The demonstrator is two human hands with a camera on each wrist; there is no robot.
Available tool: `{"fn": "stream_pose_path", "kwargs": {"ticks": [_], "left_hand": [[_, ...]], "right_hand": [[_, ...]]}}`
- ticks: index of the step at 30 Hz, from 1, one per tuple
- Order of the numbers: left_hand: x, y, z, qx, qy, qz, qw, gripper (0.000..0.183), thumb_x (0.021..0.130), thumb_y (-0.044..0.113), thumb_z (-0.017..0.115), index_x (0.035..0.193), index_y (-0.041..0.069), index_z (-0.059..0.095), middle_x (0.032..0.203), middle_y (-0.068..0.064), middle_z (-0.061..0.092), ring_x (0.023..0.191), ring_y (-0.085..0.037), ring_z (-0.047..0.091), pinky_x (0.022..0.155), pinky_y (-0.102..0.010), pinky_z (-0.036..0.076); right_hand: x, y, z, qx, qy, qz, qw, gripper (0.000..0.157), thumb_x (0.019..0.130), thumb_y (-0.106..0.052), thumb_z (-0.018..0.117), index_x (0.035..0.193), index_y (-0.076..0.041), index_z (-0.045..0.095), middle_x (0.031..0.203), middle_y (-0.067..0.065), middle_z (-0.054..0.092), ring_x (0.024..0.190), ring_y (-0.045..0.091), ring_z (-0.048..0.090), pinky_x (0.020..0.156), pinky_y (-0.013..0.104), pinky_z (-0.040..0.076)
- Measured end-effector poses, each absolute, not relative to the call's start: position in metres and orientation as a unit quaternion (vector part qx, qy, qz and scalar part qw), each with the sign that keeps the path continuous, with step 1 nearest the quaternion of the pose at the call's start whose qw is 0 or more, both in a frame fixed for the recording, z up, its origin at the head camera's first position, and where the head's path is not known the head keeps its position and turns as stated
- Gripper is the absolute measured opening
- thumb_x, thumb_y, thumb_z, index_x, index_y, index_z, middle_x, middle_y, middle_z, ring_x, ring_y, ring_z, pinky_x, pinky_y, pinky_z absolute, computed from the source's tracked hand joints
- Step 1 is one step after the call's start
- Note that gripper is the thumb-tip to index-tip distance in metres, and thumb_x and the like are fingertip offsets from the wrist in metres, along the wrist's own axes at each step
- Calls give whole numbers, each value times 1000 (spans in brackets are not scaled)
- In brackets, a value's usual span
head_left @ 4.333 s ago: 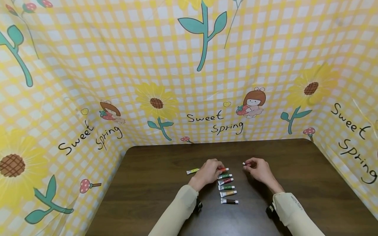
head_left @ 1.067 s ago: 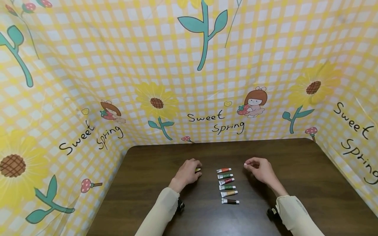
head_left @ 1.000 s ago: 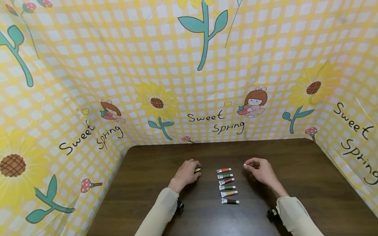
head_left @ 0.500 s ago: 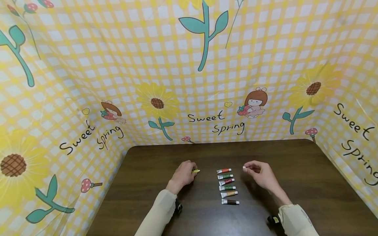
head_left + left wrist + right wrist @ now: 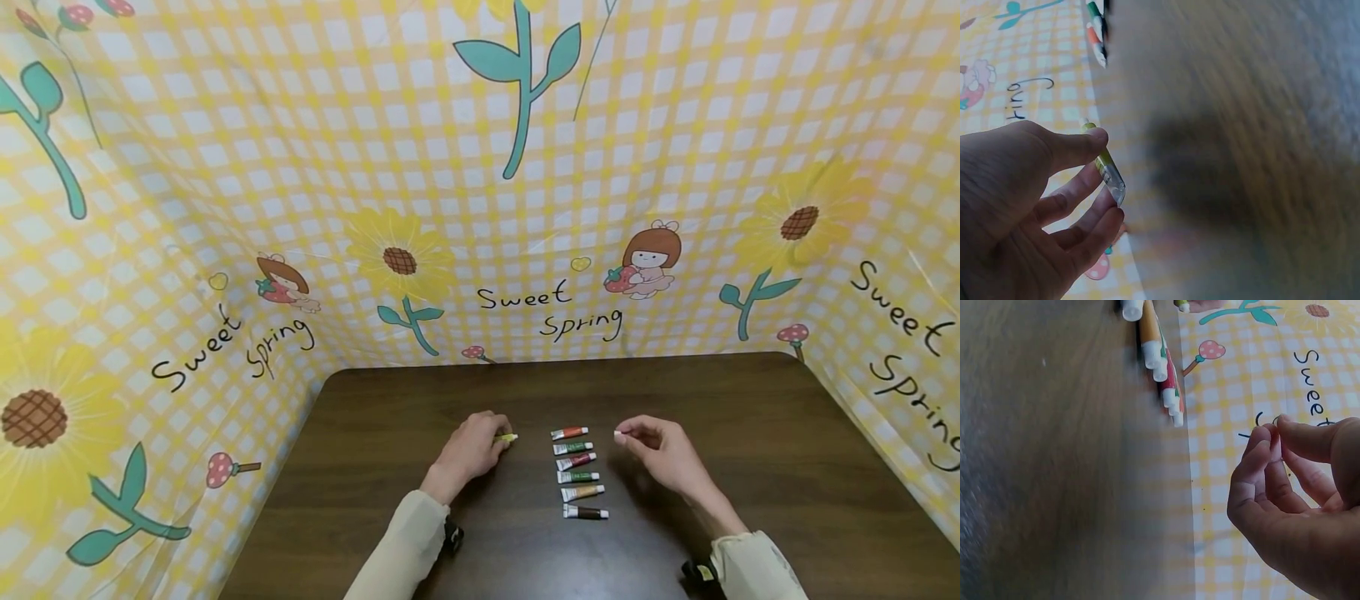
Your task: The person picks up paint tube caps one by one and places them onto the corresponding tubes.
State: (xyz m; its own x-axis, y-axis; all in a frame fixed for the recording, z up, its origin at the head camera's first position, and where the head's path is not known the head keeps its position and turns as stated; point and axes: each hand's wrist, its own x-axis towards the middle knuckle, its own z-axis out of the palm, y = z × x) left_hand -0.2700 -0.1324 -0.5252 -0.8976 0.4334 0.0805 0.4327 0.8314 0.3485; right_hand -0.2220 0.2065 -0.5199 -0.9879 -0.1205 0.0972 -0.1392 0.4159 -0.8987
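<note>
My left hand [image 5: 471, 446] pinches a small yellow paint tube [image 5: 1105, 164] between thumb and fingers, its white cap pointing right in the head view. In the left wrist view the tube's crimped silver end shows below the thumb. My right hand [image 5: 663, 450] holds a tiny white piece [image 5: 618, 435] between thumb and fingertips; most of it is hidden, so I cannot tell its kind. Between the hands lies a column of paint tubes, caps to the right: an orange tube [image 5: 570, 433] farthest away, then green, red, green, an ochre tube [image 5: 582, 493] and a dark brown tube [image 5: 586, 513] nearest.
The tubes lie on a dark brown wooden table [image 5: 360, 500]. A yellow checked cloth [image 5: 510, 217] with flowers and lettering hangs along the table's back and both sides. Each wrist wears a small black device.
Some seconds ago my left hand was at the orange tube while the yellow tube lay left of it. The left hand now grips the yellow tube. My right hand has come slightly nearer me.
</note>
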Motion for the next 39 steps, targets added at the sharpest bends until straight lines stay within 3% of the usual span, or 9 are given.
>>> {"fn": "stream_pose_path", "kwargs": {"ticks": [7,12,23,39], "left_hand": [[-262,-127,-516,250,953,167,-36,5,101,18,76,106,17,76,100,-1,71,88,-17,69,78,-35,60],[-256,-124,-510,262,950,164,-53,7,100,17,77,107,17,77,101,-1,72,89,-19,69,78,-34,60],[-244,-120,-497,286,942,154,-82,8,100,15,76,108,15,77,104,-2,73,89,-20,66,79,-34,59],[-226,-106,-483,309,936,147,-83,15,101,6,73,113,12,78,109,-2,74,97,-20,67,86,-33,60]], "right_hand": [[-217,201,-518,87,-832,548,2,14,101,-11,74,109,1,75,98,21,74,81,27,70,66,27,55],[-215,197,-516,94,-829,552,7,14,101,-9,74,109,2,75,94,19,74,74,19,67,64,27,54],[-210,189,-515,103,-815,570,16,12,100,-9,75,107,1,76,92,18,74,74,16,67,65,25,54],[-204,177,-514,122,-811,571,27,12,99,-8,75,106,2,76,94,19,74,76,12,67,66,24,53]]}}
